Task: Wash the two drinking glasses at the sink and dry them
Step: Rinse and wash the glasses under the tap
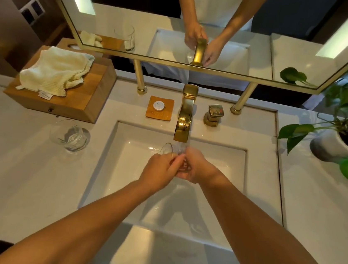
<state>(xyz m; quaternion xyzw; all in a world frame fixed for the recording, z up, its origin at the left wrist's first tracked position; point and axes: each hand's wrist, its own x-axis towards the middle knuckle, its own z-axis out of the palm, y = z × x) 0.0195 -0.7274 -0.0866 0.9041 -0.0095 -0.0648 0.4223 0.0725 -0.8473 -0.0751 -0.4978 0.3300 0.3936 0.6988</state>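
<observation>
Over the white sink basin (224,181), both hands hold one clear drinking glass (170,150) tilted under the gold faucet (184,120), where water runs. My left hand (160,171) grips the glass from the left, its fingers curled at the rim. My right hand (197,167) grips it from the right, covering most of its body. A second clear glass (70,135) stands upright on the counter left of the basin, apart from both hands. A cream cloth (54,72) lies crumpled on a wooden box (81,101) at the back left.
A gold tap handle (214,114) sits right of the faucet, and a wooden soap dish (160,108) with a white round soap sits left of it. A potted green plant (346,134) stands on the counter at right. A mirror runs behind, on gold posts.
</observation>
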